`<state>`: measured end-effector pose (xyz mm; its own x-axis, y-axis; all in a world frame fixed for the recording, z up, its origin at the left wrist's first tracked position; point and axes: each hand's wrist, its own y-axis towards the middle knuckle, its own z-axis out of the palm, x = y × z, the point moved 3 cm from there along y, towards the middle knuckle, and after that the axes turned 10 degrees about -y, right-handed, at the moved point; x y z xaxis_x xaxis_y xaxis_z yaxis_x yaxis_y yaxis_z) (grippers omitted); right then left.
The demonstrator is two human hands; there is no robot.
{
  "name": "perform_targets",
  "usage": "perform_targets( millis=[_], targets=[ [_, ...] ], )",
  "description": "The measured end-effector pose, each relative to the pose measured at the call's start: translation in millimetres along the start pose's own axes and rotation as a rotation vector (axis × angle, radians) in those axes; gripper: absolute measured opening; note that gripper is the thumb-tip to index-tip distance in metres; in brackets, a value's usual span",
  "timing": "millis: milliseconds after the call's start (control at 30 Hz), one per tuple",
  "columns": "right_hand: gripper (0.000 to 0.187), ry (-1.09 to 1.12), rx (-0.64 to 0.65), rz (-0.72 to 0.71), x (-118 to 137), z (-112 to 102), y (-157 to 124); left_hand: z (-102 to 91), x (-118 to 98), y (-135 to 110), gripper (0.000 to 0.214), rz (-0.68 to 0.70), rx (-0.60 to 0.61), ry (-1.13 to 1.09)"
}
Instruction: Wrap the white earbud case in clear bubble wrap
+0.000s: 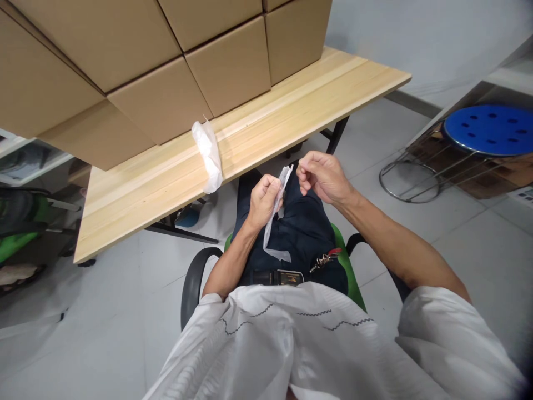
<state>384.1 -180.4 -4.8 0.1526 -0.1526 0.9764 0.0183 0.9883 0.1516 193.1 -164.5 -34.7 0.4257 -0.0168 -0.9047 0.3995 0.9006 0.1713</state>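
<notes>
I sit in a chair with both hands raised over my lap. My left hand point(263, 199) is closed around a thin translucent plastic strip point(275, 222) that hangs down toward my belt. My right hand point(322, 175) is curled in a pinch just right of the strip's top end; whether its fingertips hold anything I cannot make out. A crumpled white plastic bag point(208, 155) lies on the near edge of the wooden table point(270, 128), a short way left of my left hand.
Stacked cardboard boxes point(166, 61) cover the back of the table. A blue round stool point(491, 130) with a metal ring frame stands at the right. Green and black items sit on the floor at the left. My chair point(195, 278) has black armrests.
</notes>
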Motion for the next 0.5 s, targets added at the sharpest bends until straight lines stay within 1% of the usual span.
perform_targets(
  millis=[133, 233, 300, 367, 433, 500],
  targets=[
    [0.081, -0.020, -0.001, 0.011, -6.0, -3.9, -0.3, -0.9, 3.0, -0.3, 0.085, 0.023, -0.037, 0.004],
    [0.082, -0.065, 0.033, 0.002, -10.9, 1.3, -4.3, -2.0, 4.8, -1.0, 0.082, 0.063, -0.072, 0.051],
    [0.080, -0.121, 0.058, -0.015, -11.8, 6.7, -7.5, -2.2, 4.3, -2.2, 0.079, 0.090, -0.095, 0.103],
    [0.072, -0.190, 0.075, -0.028, -11.5, 11.8, -9.2, -1.5, 2.3, -3.8, 0.075, 0.114, -0.113, 0.156],
    [0.060, -0.242, 0.072, -0.038, -11.2, 15.3, -8.8, -0.4, -0.2, -5.4, 0.072, 0.127, -0.124, 0.188],
    [0.048, -0.261, 0.059, -0.050, -10.9, 16.9, -7.0, 0.7, -1.8, -6.5, 0.070, 0.112, -0.123, 0.181]
  ],
)
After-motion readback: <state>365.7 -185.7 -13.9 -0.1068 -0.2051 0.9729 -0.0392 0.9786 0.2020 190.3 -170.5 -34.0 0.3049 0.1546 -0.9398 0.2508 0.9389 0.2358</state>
